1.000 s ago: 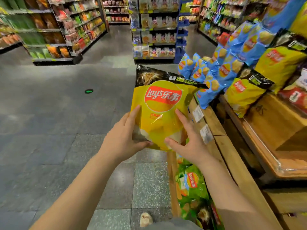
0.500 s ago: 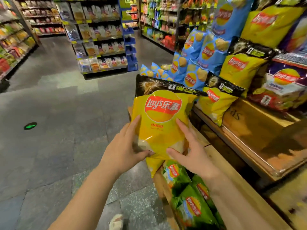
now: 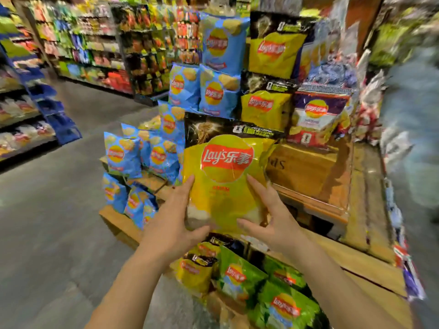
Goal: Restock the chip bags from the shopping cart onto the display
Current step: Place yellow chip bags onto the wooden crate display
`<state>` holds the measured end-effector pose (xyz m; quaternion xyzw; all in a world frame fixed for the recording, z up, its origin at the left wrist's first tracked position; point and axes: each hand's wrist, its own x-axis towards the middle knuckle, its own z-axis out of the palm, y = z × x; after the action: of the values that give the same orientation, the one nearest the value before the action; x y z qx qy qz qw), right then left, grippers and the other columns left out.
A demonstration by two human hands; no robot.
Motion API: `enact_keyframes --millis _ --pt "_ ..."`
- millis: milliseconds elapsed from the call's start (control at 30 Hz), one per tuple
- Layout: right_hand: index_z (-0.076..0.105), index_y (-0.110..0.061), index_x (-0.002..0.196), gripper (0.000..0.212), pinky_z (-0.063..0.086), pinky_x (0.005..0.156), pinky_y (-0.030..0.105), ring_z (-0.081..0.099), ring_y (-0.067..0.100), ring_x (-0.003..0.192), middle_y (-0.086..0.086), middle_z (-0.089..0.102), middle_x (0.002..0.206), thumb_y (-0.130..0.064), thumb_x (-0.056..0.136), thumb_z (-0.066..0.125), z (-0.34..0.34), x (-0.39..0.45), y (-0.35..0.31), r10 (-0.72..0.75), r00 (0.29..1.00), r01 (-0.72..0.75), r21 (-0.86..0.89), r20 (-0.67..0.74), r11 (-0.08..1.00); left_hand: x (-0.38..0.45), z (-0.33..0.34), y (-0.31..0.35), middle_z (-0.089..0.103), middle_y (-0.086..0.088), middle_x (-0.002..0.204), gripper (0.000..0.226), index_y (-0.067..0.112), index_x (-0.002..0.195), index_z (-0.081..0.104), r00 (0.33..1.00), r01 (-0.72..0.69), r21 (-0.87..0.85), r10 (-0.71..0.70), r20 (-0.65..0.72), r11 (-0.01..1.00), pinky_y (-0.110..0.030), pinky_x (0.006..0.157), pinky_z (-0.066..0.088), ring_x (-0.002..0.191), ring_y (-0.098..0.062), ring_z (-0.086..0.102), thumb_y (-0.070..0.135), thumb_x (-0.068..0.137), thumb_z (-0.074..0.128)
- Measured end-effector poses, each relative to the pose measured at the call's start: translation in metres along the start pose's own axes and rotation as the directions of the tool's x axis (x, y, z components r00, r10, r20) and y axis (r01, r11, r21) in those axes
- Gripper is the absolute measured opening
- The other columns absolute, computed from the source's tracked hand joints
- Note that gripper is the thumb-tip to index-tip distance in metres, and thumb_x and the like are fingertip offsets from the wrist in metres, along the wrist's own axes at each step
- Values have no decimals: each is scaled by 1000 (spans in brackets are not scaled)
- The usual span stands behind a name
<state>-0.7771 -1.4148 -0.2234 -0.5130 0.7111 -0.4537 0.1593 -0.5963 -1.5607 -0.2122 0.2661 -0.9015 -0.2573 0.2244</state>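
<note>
Holding a yellow chip bag (image 3: pixel 225 176) upright between them, the left hand (image 3: pixel 175 219) and the right hand (image 3: pixel 273 217) grip its lower part, each with fingers spread up the bag's side and the thumb curled under its bottom edge. The bag hangs in the air in front of the wooden display (image 3: pixel 308 176), just before a bare shelf on the middle tier and clear of the stock. Behind it on the upper tiers stand 2 more yellow bags (image 3: pixel 266 108), with blue bags (image 3: pixel 213 96) stacked to their left and down the display's left end. Below the hands lie green bags (image 3: pixel 282 305) on the lowest tier. Grey floor (image 3: pixel 47 210) stretches left toward blurred store shelves (image 3: pixel 95 48).
</note>
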Motion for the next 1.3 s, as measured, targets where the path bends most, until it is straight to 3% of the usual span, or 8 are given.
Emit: enact_keyframes --millis 167,333,400,500,633,1033,1200,1300 --pt "18 -78 125 88 30 111 28 1 -15 139 -35 -8 148 -30 79 75 12 1 -5 27 997 -32 -51 -79 998 25 3 -27 32 23 129 103 65 130 -3 989 -78 -202 102 108 976 -9 82 38 112 4 42 36 74 78" --pt "2 -71 129 98 21 111 18 -2 -21 133 -18 -8 156 -28 80 75 -4 -10 0 161 969 -195 -180 -186 964 54 30 -20 29 22 131 98 61 131 1 956 -129 -334 207 208 934 5 80 32 115 10 32 28 78 76" --pt "-2 -66 130 99 15 107 9 -1 -23 132 -13 -6 157 -28 80 75 -13 -13 7 187 954 -237 -212 -233 948 68 42 -12 28 21 133 97 63 128 -1 941 -152 -359 246 232 921 0 81 33 113 11 34 28 79 75" --pt "-8 -66 128 99 15 110 24 8 1 140 -4 2 159 -31 82 73 -29 -13 22 243 931 -310 -239 -273 920 93 59 2 23 16 144 97 68 122 -9 910 -181 -353 293 294 918 -18 89 39 119 0 41 33 81 72" --pt "-12 -66 125 101 20 113 32 6 5 140 -4 1 158 -30 82 72 -55 -5 46 290 903 -372 -237 -318 897 125 85 18 17 12 151 100 78 120 -14 867 -202 -376 344 360 904 -45 95 49 130 -15 42 36 84 69" --pt "-9 -75 122 105 21 111 30 13 15 144 -2 8 157 -27 82 74 -121 26 130 308 859 -414 -199 -410 888 211 161 60 12 4 154 100 55 130 -14 812 -231 -355 381 443 906 -23 99 31 128 -3 26 29 83 70" --pt "-16 -54 127 100 19 103 19 15 16 141 8 8 158 -28 85 71 -132 31 176 336 852 -468 -294 -402 834 234 203 52 4 12 154 114 64 127 -28 794 -147 -412 355 493 899 -38 110 34 132 -6 26 29 83 70" --pt "-6 -41 148 108 34 105 42 16 10 136 14 7 151 -26 77 74 -134 46 208 161 888 -362 -436 -431 824 253 233 43 13 6 153 120 63 120 -39 809 -47 -390 264 525 920 -41 106 40 132 -16 38 33 82 70"
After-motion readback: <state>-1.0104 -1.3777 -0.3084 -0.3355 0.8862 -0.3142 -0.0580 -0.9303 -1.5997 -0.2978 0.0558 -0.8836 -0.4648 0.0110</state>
